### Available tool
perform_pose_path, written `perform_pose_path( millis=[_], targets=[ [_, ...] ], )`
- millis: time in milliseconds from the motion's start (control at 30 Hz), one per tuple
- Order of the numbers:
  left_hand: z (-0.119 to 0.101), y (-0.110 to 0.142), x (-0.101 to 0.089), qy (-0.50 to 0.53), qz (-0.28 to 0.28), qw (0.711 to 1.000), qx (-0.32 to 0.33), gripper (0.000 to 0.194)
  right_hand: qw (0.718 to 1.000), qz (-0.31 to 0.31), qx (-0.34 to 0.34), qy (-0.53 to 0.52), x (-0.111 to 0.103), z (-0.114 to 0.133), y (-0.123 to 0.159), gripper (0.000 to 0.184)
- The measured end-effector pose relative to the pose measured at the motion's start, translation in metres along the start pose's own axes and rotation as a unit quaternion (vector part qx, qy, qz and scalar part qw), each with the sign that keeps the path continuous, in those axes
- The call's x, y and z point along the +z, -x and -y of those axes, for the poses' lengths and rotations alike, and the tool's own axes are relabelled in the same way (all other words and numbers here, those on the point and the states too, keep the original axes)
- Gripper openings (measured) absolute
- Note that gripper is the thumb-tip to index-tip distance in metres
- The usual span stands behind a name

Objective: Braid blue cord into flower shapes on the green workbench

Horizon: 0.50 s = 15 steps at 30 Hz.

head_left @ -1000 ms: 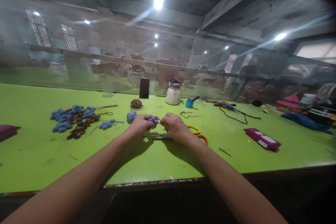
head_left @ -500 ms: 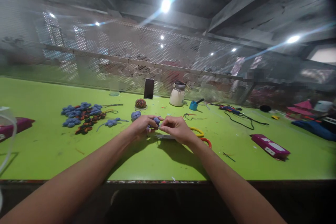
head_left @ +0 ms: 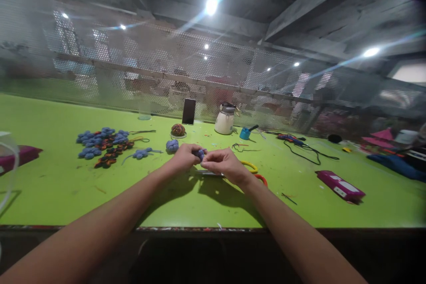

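Observation:
My left hand (head_left: 187,157) is closed round a small blue crocheted piece (head_left: 200,154), most of it hidden by the fingers. Pressed up against that same piece, the fingertips of my right hand (head_left: 223,164) are pinched together; what lies between them is too small to make out. Scissors with yellow and red handles (head_left: 261,180) lie on the table under my right hand, blades pointing left. Just behind my left hand sits a ball of blue yarn (head_left: 172,146). A blue crocheted flower (head_left: 142,154) with loose yarn tails lies to its left.
On the green table (head_left: 100,204), a pile of blue and dark orange crocheted flowers (head_left: 103,142) lies left. Farther back are a multicoloured yarn ball (head_left: 178,130), a phone (head_left: 188,112), a jug (head_left: 225,120) and a blue pot (head_left: 245,133). A magenta case (head_left: 340,186) lies right.
My left hand has turned slightly, its fingers folding more over the blue piece and covering more of it. My right hand stays pinched close against it. The blue yarn ball shows more fully.

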State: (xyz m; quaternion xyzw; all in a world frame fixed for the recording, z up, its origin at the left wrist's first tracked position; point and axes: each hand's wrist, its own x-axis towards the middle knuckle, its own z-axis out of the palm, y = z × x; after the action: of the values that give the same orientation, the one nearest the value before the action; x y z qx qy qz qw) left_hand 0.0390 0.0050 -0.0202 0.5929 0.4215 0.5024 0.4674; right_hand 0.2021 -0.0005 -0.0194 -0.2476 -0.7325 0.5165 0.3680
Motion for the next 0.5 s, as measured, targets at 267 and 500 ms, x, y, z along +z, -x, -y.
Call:
perform_pose_path(
  millis=[267, 500],
  targets=[
    [-0.011, 0.005, -0.010, 0.089, 0.016, 0.996, -0.007, 0.066, 0.944, 0.033, 0.048, 0.325, -0.012, 0.004, 0.000, 0.025],
    [-0.011, 0.004, -0.006, 0.022, 0.062, 0.996, 0.055, 0.066, 0.831, -0.194, -0.079, 0.516, -0.010, 0.001, -0.009, 0.034]
  ],
)
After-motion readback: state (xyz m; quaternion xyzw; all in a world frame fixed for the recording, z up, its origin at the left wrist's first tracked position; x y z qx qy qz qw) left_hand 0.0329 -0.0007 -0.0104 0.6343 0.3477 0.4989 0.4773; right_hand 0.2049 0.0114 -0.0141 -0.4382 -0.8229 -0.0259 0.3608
